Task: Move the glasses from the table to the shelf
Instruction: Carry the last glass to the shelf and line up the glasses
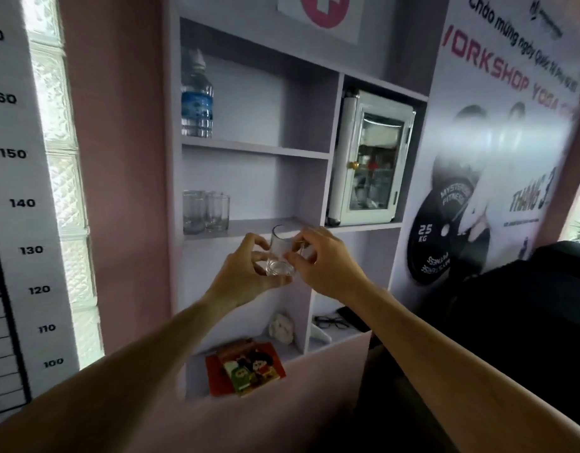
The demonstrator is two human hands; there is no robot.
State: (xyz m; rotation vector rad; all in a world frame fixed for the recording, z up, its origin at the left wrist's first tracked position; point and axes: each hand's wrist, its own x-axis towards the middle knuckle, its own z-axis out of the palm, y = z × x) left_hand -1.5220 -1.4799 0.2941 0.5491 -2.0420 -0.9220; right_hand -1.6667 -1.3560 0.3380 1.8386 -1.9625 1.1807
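Left hand [246, 266] and right hand [318, 259] both pinch one clear drinking glass [282, 253], upright, raised just in front of the shelf [249, 228] edge. Two, maybe three more glasses [205, 210] stand on that shelf's left end; overlap blurs the count. One water bottle [196, 96] on the shelf above.

Two bare forearms, no sleeves; left hand [241, 268] and right hand [321, 259] ungloved.

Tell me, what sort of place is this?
Probably a gym or yoga studio: a poster advertises a yoga workshop and shows a weight plate, and a height chart hangs beside the shelf.
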